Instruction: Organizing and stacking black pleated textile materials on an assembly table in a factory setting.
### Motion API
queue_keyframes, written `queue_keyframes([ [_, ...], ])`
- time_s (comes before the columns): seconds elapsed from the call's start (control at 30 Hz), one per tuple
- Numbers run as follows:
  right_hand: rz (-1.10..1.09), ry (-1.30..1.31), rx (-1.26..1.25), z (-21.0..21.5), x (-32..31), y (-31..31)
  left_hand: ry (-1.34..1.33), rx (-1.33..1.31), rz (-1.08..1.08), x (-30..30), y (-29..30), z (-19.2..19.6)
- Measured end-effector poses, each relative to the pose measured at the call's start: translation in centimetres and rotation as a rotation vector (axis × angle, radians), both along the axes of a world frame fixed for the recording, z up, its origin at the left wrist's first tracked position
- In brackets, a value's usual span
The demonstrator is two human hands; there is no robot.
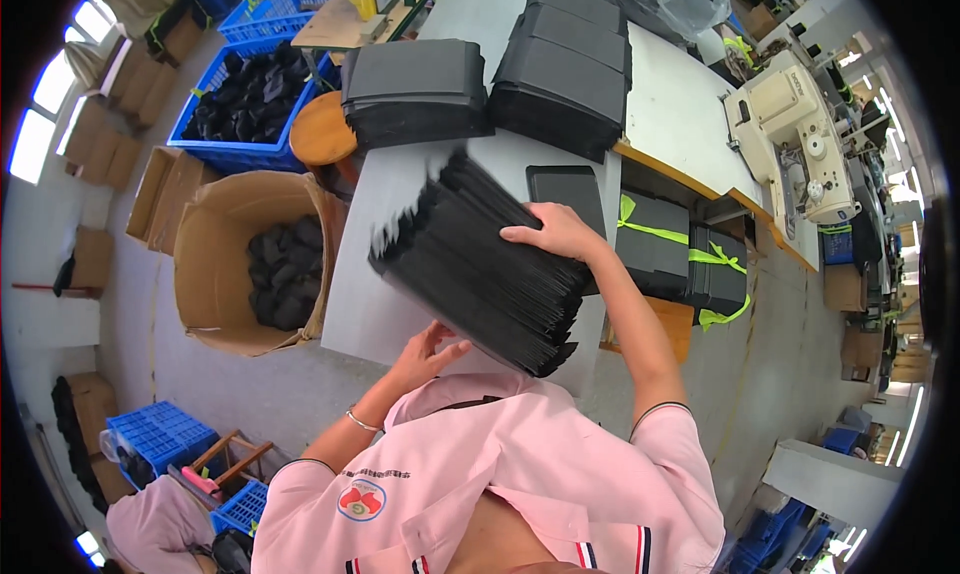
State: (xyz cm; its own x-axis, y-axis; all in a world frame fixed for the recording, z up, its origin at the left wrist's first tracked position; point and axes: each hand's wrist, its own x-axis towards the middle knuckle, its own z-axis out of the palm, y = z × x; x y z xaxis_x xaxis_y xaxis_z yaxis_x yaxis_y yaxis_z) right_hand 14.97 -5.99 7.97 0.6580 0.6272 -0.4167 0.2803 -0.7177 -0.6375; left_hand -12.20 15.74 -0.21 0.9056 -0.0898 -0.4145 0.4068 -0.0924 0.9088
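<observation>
A thick stack of thin black sheets is tilted between my hands over the grey table. My right hand grips its upper right side, thumb across the top edges. My left hand is at the stack's lower left edge, with its fingertips partly hidden against it. The far end of the stack is blurred, its sheets uneven. Behind it on the table stand a neat pile of black pieces and a longer row of piled black pieces. A single flat black piece lies to the right of the stack.
To the left are a cardboard box holding black pieces, a round wooden stool and a blue crate. At right, a sewing machine stands on its table. Below that are black bundles tied with yellow-green strips.
</observation>
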Motion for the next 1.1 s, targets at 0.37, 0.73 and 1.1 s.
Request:
queue_keyframes([
  [0.37, 0.049, 0.065, 0.035, -6.9, -1.0, 4.7, -0.213, 0.139, -0.628, -0.2, 1.9, -7.4],
  [0.73, 0.059, 0.209, -0.062, -6.4, -0.2, 3.3, -0.031, 0.008, -0.648, -1.2, 4.5, 2.2],
  [1.1, 0.153, 0.114, -0.108, -6.2, -4.0, 4.1, -0.65, 0.596, 0.266, 2.0, 6.2, 4.3],
])
